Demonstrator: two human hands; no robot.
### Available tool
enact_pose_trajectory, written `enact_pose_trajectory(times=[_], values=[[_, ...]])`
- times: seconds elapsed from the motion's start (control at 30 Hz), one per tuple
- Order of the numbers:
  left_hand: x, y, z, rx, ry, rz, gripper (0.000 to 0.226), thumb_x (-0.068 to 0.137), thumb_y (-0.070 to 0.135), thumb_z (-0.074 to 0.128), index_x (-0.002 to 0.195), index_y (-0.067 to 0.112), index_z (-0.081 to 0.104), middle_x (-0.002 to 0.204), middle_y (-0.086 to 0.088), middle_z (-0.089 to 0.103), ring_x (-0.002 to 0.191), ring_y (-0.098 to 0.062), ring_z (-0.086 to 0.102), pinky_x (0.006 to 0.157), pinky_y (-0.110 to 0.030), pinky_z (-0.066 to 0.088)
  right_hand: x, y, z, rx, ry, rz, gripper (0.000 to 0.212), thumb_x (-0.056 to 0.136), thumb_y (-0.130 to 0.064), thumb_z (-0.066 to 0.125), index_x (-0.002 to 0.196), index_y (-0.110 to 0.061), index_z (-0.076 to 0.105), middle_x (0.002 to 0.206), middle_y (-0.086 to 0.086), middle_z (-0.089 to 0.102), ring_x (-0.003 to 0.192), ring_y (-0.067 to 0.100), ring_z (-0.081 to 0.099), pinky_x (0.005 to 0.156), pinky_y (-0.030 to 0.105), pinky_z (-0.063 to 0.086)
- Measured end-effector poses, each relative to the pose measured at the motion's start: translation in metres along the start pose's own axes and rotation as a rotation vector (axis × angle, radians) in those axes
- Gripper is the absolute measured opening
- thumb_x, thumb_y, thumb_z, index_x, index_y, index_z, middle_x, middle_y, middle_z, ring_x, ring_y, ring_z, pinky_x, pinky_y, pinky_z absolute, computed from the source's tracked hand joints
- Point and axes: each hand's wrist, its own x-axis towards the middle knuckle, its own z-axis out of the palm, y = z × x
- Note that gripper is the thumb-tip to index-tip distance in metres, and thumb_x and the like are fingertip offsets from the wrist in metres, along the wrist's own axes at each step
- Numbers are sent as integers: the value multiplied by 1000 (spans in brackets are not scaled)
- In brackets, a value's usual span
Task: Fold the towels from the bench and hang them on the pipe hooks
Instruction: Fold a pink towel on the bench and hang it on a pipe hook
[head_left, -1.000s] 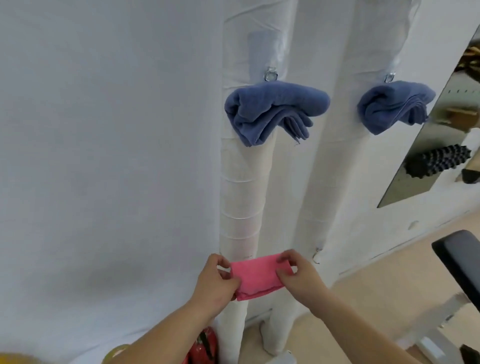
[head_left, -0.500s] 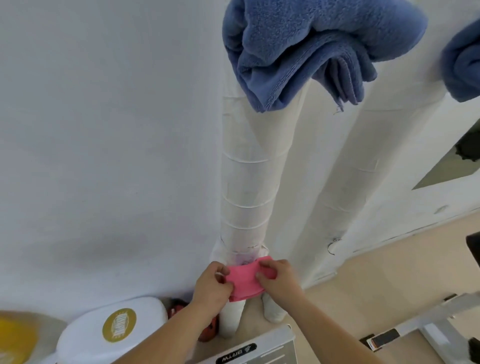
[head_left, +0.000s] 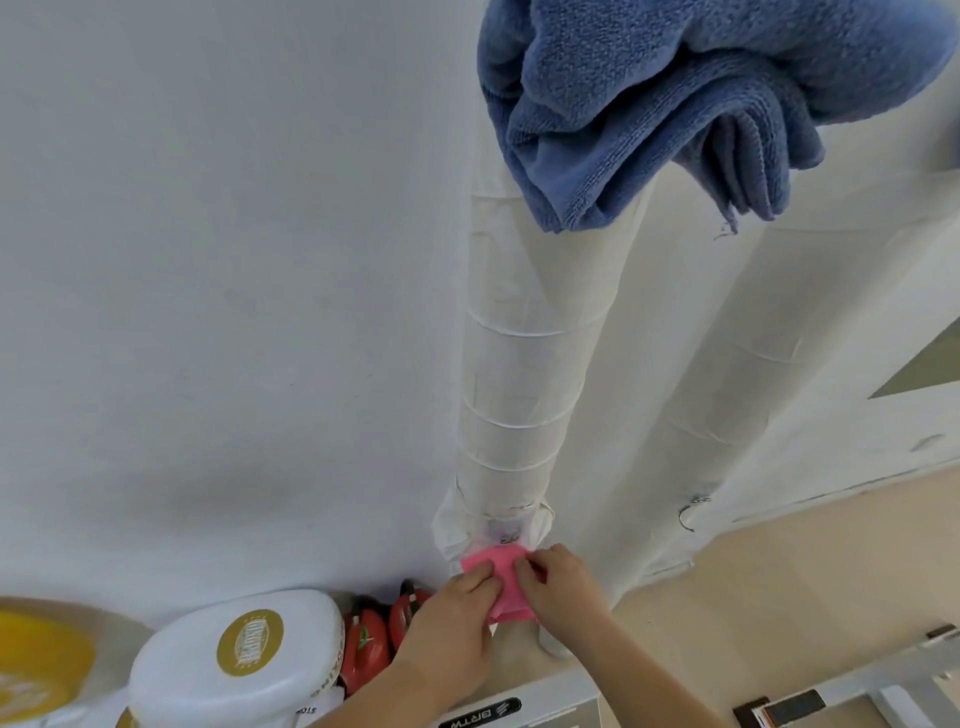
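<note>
Left hand (head_left: 449, 626) grips the folded pink towel (head_left: 494, 567) from the left. Right hand (head_left: 562, 592) pinches its right edge. Towel sits against the base of the white-wrapped left pipe (head_left: 524, 395); can't tell if it's on a hook. White pad with gold logo (head_left: 234, 662) at lower left. Bare wire hook (head_left: 688, 514) on the right pipe. Further up the left pipe hangs a folded blue towel (head_left: 675, 104).

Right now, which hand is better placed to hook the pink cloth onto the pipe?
Probably the right hand: it pinches the pink cloth at its upper edge, just below the small hook on the pipe. The left hand holds lower, steadying it.
</note>
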Motion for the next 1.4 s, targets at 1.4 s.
enact_pose_trajectory(times=[1.4], values=[[-107, -12, -43, -474, -104, -206, 23, 93, 16, 67, 114, 25, 72, 104, 9, 75, 95, 0, 69, 93, -19, 52, -201, -31, -5, 493, 217, 168, 25, 98, -23, 60, 89, -45, 69, 91, 0, 76, 88, 16, 70, 84, 33, 57]])
